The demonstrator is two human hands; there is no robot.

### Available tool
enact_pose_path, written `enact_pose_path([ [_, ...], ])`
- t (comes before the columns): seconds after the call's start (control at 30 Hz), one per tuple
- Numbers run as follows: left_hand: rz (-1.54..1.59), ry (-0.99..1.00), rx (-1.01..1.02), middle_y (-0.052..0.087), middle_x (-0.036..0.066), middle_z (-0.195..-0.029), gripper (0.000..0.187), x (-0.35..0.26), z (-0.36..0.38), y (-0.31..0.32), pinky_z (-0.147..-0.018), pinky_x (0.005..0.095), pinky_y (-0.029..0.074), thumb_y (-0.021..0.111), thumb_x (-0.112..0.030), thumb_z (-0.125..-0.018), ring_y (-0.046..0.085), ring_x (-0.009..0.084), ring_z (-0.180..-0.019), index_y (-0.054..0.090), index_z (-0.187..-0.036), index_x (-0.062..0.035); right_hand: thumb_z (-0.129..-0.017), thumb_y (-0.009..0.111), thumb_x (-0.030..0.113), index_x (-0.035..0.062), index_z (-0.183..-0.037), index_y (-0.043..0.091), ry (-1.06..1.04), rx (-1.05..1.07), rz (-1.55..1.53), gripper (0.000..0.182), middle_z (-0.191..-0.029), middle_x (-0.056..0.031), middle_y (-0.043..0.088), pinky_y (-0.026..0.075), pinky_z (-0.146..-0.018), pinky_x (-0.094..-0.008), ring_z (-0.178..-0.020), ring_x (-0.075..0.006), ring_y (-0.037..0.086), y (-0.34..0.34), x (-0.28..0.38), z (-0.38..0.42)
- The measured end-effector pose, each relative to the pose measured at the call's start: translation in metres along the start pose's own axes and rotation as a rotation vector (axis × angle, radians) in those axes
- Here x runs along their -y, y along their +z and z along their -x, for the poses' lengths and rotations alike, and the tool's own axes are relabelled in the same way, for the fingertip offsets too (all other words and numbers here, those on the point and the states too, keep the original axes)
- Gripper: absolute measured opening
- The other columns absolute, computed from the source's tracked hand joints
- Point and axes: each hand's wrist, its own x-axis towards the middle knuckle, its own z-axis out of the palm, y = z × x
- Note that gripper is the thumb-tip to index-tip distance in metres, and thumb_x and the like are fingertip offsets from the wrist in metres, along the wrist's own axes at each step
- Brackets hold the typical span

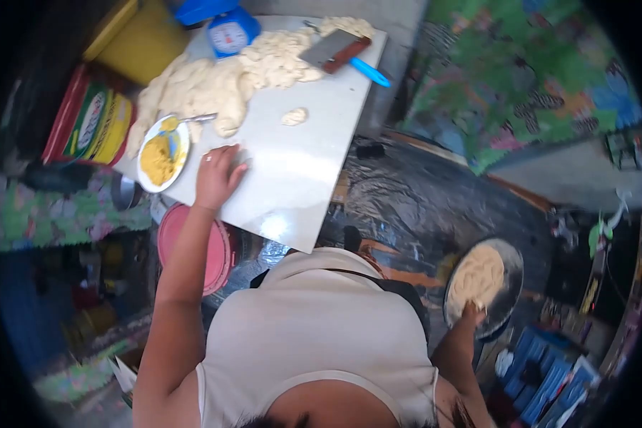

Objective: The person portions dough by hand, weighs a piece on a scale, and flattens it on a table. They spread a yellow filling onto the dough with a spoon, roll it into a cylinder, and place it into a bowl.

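My left hand (220,176) rests on the white tabletop (285,171) with its fingers apart and nothing in it. Just left of it is a white plate (148,180) of yellow filling (158,158) with a spoon (200,118) on its rim. A large mass of dough (200,89) spreads over the back of the table, and a small dough piece (294,117) lies apart. On the right, my right hand (474,312) reaches into a round metal basin (512,285) of pale powder (480,274); its fingers are partly hidden there, and their grip is unclear.
A blue scale (232,32) and a scraper (335,50) with a blue-handled tool (369,72) are at the table's back. A red tub (85,118) and yellow container (146,43) stand at left. A pink lid (192,250) is below the table edge.
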Motion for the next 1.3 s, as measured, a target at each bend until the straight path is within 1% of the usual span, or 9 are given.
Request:
enact_pose_path([
  [0.27,-0.058,-0.046,-0.051,0.061,0.013,-0.109,0.049,-0.006,0.003,0.003,-0.092,0.0428,0.042,0.063,-0.038,-0.086,0.057,0.0304,-0.102,0.057,-0.122,-0.0054,-0.096,0.047,0.037,0.0020,-0.149,0.019,0.074,-0.039,-0.887,0.069,-0.156,-0.0164,0.020,0.021,-0.117,-0.0457,-0.144,-0.0306,0.021,0.084,0.194,0.000],
  [0.4,-0.069,-0.099,-0.032,0.059,0.014,-0.113,0.050,-0.010,0.003,-0.002,-0.093,0.0431,0.040,0.065,-0.035,-0.086,0.055,0.0312,-0.104,0.055,-0.125,-0.0052,-0.098,0.050,0.025,0.0019,-0.141,0.037,-0.441,0.589,-0.597,0.050,-0.134,-0.0180,0.050,0.044,-0.101,-0.0425,-0.118,-0.0315,0.052,0.268,0.326,0.069],
  [0.6,-0.062,-0.133,-0.057,0.058,0.015,-0.110,0.054,-0.009,0.002,-0.004,-0.092,0.0423,0.041,0.064,-0.039,-0.085,0.055,0.0318,-0.103,0.055,-0.124,-0.0028,-0.091,0.061,0.007,0.0014,-0.114,0.063,-1.238,1.273,-0.115,0.024,-0.111,-0.0065,0.065,0.049,-0.087,-0.0281,-0.100,-0.0147,0.062,0.522,0.441,0.371],
  [0.63,-0.049,-0.144,-0.059,0.058,0.015,-0.110,0.055,-0.010,0.002,-0.004,-0.092,0.0421,0.041,0.065,-0.039,-0.084,0.055,0.0317,-0.102,0.056,-0.123,-0.0024,-0.089,0.062,0.007,0.0011,-0.111,0.064,-1.099,1.444,-0.074,0.023,-0.106,-0.0077,0.065,0.050,-0.083,-0.0281,-0.096,-0.0159,0.063,0.549,0.444,0.416],
  [0.83,-0.047,-0.172,-0.109,0.058,0.014,-0.107,0.057,-0.007,0.003,-0.004,-0.091,0.0411,0.042,0.066,-0.043,-0.081,0.055,0.0305,-0.101,0.057,-0.120,-0.0022,-0.080,0.067,0.014,0.0079,-0.110,0.067,-1.846,1.230,0.440,0.030,-0.109,-0.0130,0.063,0.050,-0.086,-0.0394,-0.096,-0.0303,0.062,0.722,0.435,0.528],
  [1.07,0.020,-0.207,-0.113,0.059,0.013,-0.105,0.057,-0.008,0.002,-0.007,-0.091,0.0405,0.042,0.067,-0.043,-0.081,0.056,0.0289,-0.100,0.057,-0.120,-0.0028,-0.080,0.068,0.016,0.0064,-0.105,0.067,-1.890,1.440,0.755,0.027,-0.104,-0.0120,0.064,0.050,-0.085,-0.0363,-0.096,-0.0300,0.062,0.753,0.453,0.519],
  [1.13,0.025,-0.198,-0.110,0.060,0.013,-0.105,0.058,-0.008,0.002,-0.008,-0.091,0.0404,0.042,0.067,-0.042,-0.080,0.056,0.0289,-0.099,0.057,-0.121,-0.0028,-0.077,0.072,0.017,0.0088,-0.107,0.068,-1.232,1.694,0.522,0.032,-0.106,-0.0129,0.066,0.048,-0.088,-0.0386,-0.102,-0.0282,0.062,0.769,0.468,0.500],
  [1.27,0.030,-0.200,-0.091,0.060,0.012,-0.105,0.058,-0.009,0.001,-0.010,-0.091,0.0400,0.042,0.067,-0.042,-0.080,0.056,0.0288,-0.099,0.057,-0.121,-0.0026,-0.074,0.075,0.019,0.0075,-0.106,0.069,-1.434,1.377,0.641,0.035,-0.099,-0.0141,0.068,0.049,-0.084,-0.0360,-0.094,-0.0246,0.064,0.770,0.473,0.485],
  [1.3,0.033,-0.196,-0.084,0.060,0.012,-0.105,0.058,-0.009,0.000,-0.010,-0.090,0.0399,0.042,0.068,-0.042,-0.080,0.056,0.0287,-0.099,0.057,-0.121,-0.0024,-0.072,0.076,0.019,0.0061,-0.105,0.069,-1.746,1.215,0.575,0.036,-0.095,-0.0140,0.068,0.049,-0.082,-0.0349,-0.090,-0.0237,0.065,0.770,0.456,0.485],
])
